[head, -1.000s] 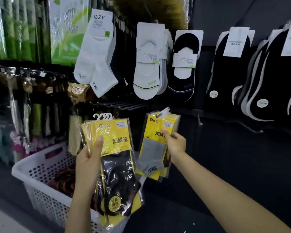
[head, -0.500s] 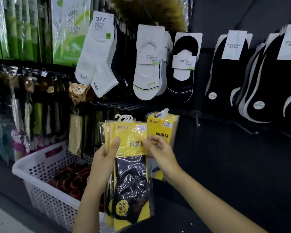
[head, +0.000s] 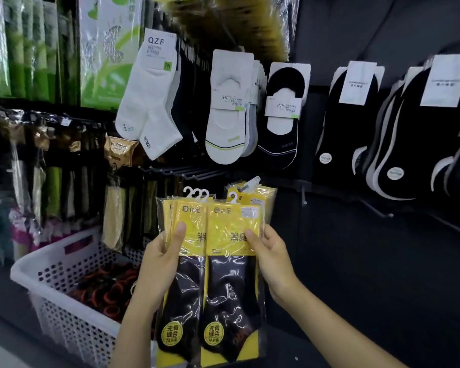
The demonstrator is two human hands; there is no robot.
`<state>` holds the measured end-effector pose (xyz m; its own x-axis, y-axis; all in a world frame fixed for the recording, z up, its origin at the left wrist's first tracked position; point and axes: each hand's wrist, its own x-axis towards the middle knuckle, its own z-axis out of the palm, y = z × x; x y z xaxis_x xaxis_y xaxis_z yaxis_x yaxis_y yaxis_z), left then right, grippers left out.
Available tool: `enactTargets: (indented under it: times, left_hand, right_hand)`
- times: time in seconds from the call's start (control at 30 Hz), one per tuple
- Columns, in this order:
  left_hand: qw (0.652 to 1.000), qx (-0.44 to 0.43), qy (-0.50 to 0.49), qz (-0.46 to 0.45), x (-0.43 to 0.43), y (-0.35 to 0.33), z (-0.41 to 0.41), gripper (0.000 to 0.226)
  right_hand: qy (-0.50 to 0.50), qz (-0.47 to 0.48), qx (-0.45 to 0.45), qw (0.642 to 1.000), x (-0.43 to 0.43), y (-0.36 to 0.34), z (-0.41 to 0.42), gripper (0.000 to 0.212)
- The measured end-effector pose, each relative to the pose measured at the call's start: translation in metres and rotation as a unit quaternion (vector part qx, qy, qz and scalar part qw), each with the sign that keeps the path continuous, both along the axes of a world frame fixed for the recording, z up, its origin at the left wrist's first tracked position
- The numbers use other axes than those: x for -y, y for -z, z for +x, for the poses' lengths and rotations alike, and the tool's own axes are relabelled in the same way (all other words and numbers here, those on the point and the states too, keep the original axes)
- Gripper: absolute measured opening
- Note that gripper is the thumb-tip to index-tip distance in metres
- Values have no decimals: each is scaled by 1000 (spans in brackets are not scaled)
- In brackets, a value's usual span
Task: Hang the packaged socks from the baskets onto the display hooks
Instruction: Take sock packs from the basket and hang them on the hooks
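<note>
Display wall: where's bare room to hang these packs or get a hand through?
A row of bare hooks runs below the white socks, left of the hung yellow packs. The dark panel under the black socks is open. The left racks are crowded.

Left hand [head: 158,266]: fingers hidden behind sock packs [head: 231,288]; packs' lower ends cut off at bottom edge. Hung yellow packs [head: 262,195] mostly covered. White basket [head: 51,260]: contents dark, blurred.

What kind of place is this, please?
Likely a shop, at its sock display. Labelled socks hang in rows on a dark wall, a white basket holds more goods, and the left hand and right hand hold yellow sock packets with hooks.
</note>
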<state>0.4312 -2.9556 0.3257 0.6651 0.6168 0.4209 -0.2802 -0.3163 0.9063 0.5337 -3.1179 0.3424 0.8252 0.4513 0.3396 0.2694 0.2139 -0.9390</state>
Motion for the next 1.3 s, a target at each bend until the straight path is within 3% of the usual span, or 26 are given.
enactTargets:
  times: [0.17, 0.33, 0.6, 0.73, 0.83, 0.9, 1.0, 1.1, 1.3]
  left_hand:
    - [998, 0, -67, 16, -9, 5, -2, 52]
    - [994, 0, -113, 2, -14, 5, -9, 45]
    - [994, -1, -113, -10, -18, 7, -10, 45]
    - [995, 5, -97, -18, -15, 8, -6, 49]
    - [997, -2, -73, -32, -14, 8, -2, 38]
    - [998, 0, -52, -35, -12, 10, 2, 38]
    - [999, 4, -27, -39, -5, 9, 6, 44]
    - [998, 7, 19, -56, 4, 5, 10, 38]
    - [991, 31, 100, -84, 17, -2, 11, 44]
  right_hand:
    - [103, 6, 7, 995, 2, -10, 18, 14]
    - [126, -44, 13, 991, -16, -11, 40, 25]
    - [210, -53, -41, 975, -28, 5, 77, 22]
    - [276, -99, -23, 956, -18, 15, 84, 25]
    - [304, -125, -14, 944, -7, 22, 78, 26]
    - [272, -110, -7, 956, 0, 23, 69, 24]
    - [121, -83, 0, 989, 4, 14, 43, 19]
    - [14, -86, 8, 996, 0, 3, 18, 21]
    - [-5, -79, 28, 996, -6, -7, -7, 28]
